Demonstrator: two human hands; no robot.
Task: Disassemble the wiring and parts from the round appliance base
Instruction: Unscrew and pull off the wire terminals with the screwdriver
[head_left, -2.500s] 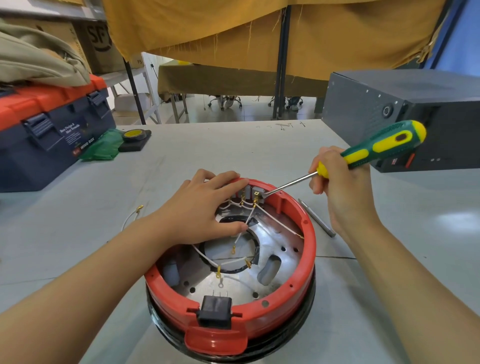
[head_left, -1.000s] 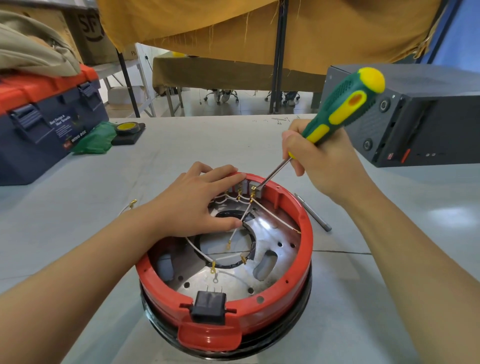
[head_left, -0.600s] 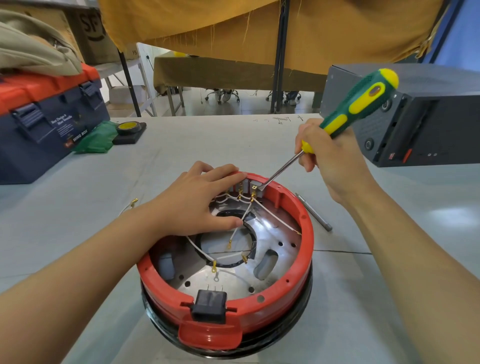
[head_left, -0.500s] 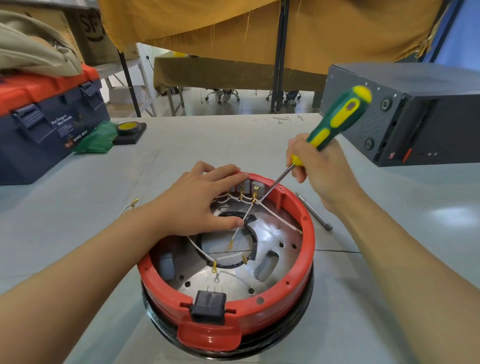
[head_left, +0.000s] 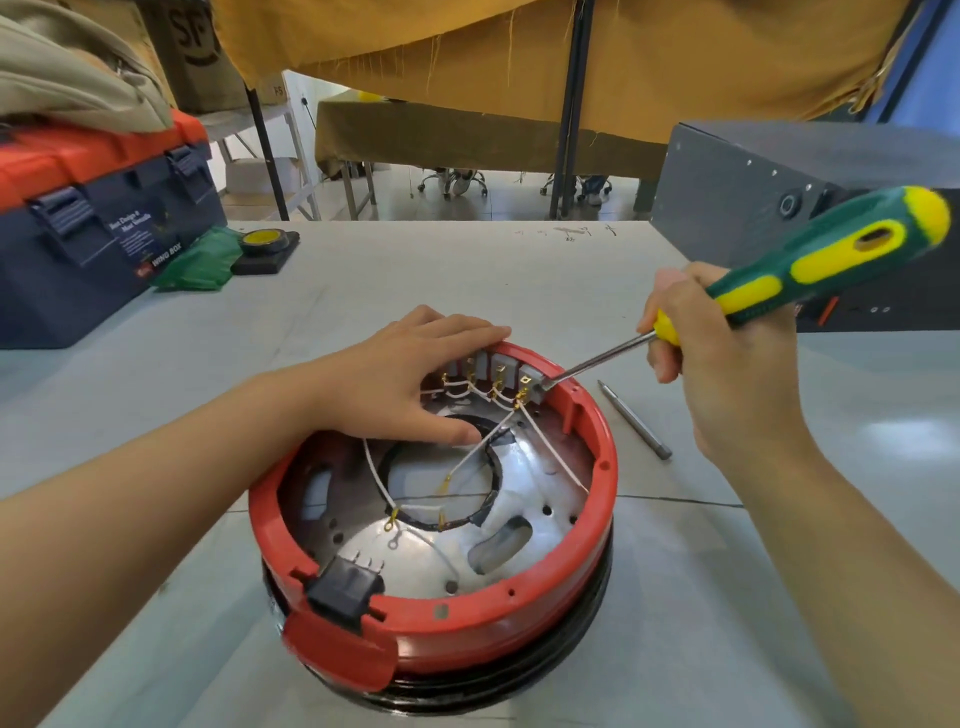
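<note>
At the middle of the grey worktop (head_left: 519, 270) the round appliance base (head_left: 431, 613) is seated open side up, red rim over a black lower ring. The left hand (head_left: 410, 379) is laid across the far-left rim, fingers extended and pressing down, thumb inside on the metal plate (head_left: 415, 551); nothing is gripped by it. The right hand (head_left: 727, 374) is wrapped round the green-and-yellow screwdriver (head_left: 810, 265), whose tip is set against the rightmost grey terminal block (head_left: 530, 382) on the far inner wall. Handling, as judged: the base is likely rigid and light-to-moderate, its plastic rim smooth, so sliding under tool load is probable; it is best steadied by the rim beside the work point, as is being done. The white wires (head_left: 550, 452) are thin and limp, ending in small brass lugs (head_left: 445, 486); they are better taken at the lug than pulled mid-run, since crimps may tear. The black plug socket (head_left: 345, 592) at the near rim looks clipped in and possibly brittle at its tabs. A loose driver bit (head_left: 634, 421) is lying right of the base, just apart from it. Readable text: "WING BOX" on the blue toolbox (head_left: 104, 228) at far left, smaller print above it not legible; partial "SF" on a cardboard box (head_left: 192, 41) behind. No brand is visible on the base or the dark grey case (head_left: 737, 197) at right.
</note>
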